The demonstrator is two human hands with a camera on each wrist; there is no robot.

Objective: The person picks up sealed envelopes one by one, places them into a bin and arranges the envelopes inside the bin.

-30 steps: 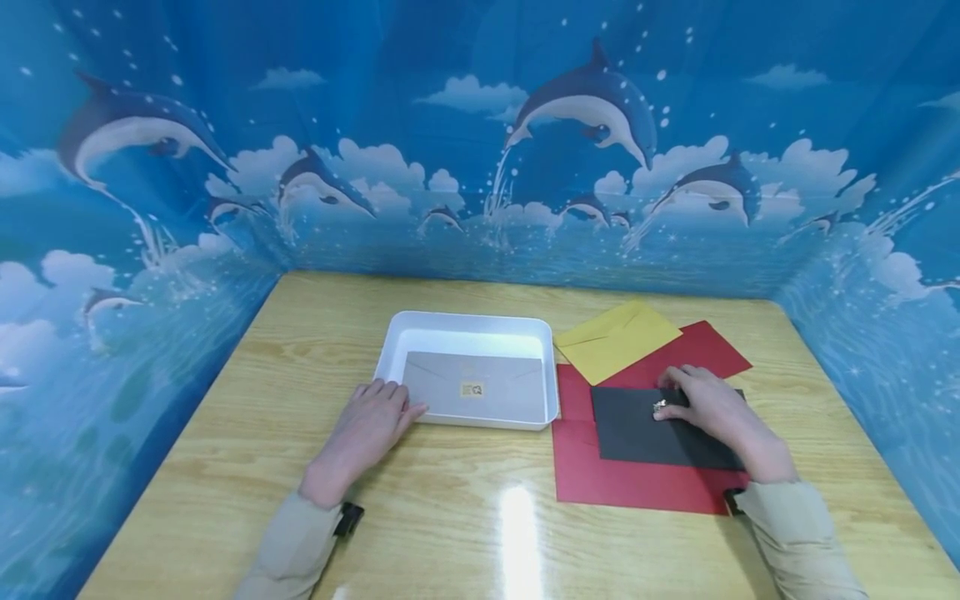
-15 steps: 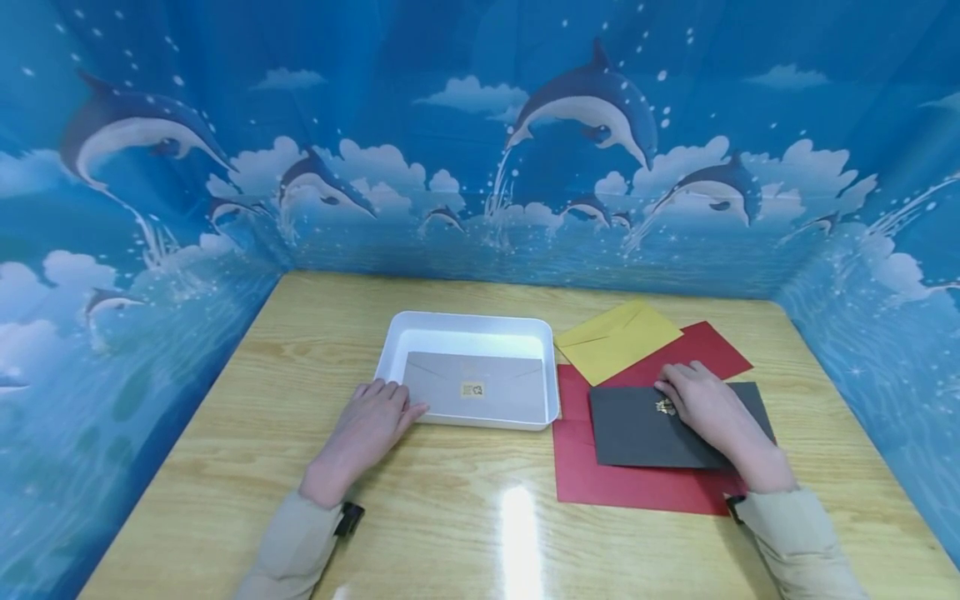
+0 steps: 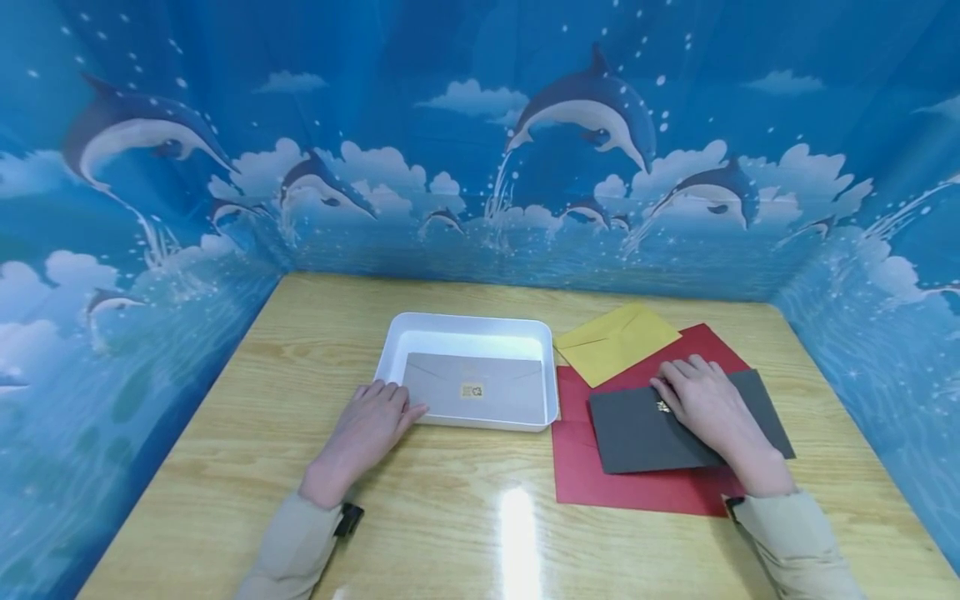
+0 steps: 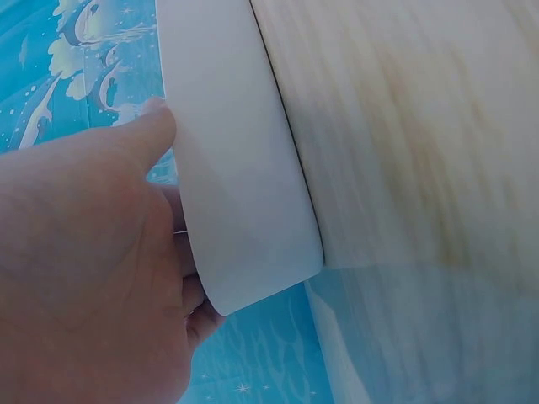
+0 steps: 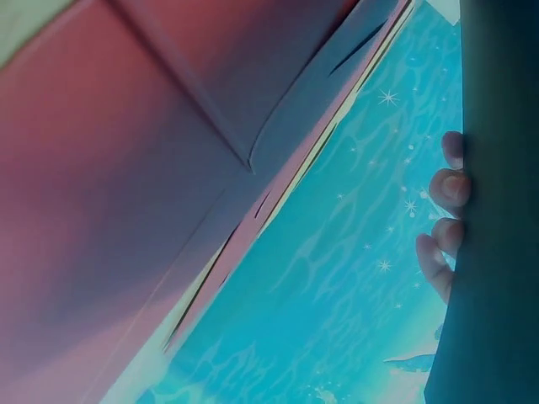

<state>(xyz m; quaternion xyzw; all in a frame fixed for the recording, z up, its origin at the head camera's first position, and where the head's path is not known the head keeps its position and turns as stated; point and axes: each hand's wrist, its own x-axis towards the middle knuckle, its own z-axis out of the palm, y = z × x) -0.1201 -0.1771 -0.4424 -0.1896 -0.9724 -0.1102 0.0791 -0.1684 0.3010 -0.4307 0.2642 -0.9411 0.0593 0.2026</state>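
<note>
White tray (image 3: 472, 340): smooth, round-cornered; grey envelope (image 3: 435, 392) contained, lying flat; rim gripped by left hand (image 3: 369, 423)
Black envelope (image 3: 630, 437): rectangular paper, grasped by right hand (image 3: 702, 404), held above red envelopes (image 3: 645, 492)

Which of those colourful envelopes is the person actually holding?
The black envelope with the gold emblem: the right hand grips it. The yellow envelope and red envelopes lie ungripped, and the grey envelope rests in the white tray.

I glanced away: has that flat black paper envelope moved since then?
Yes: the black envelope has turned, its right end moving rightward past the nearer rectangular red paper envelope.
</note>
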